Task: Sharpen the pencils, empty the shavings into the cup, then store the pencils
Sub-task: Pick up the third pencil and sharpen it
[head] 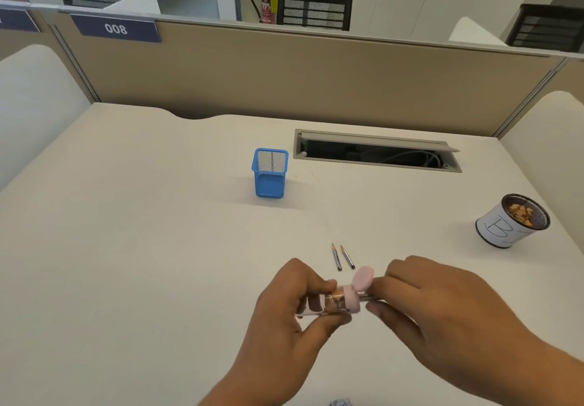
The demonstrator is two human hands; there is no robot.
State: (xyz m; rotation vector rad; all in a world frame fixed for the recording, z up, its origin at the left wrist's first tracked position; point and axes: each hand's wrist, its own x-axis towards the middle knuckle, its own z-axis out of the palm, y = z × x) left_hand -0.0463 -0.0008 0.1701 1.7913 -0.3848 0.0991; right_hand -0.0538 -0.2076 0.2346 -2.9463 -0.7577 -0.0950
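Observation:
My left hand (294, 307) grips a small sharpener (344, 301) with a clear body and a pink cap, its lid flipped open; shavings show inside. My right hand (420, 298) pinches a pencil (368, 295) whose tip is pushed into the pink end; most of that pencil is hidden by my fingers. Two short sharpened pencils (343, 257) lie side by side on the desk just beyond my hands. A blue mesh pencil holder (270, 174) stands empty farther back. A white-wrapped mesh cup (512, 220) marked with a letter, holding shavings, sits at the right.
A white desk (126, 247) spans the view, with an open cable tray (376, 152) at the back right. A beige partition (316, 67) bounds the far edge, and white side panels flank both sides. A crumpled scrap (339, 402) lies at the near edge.

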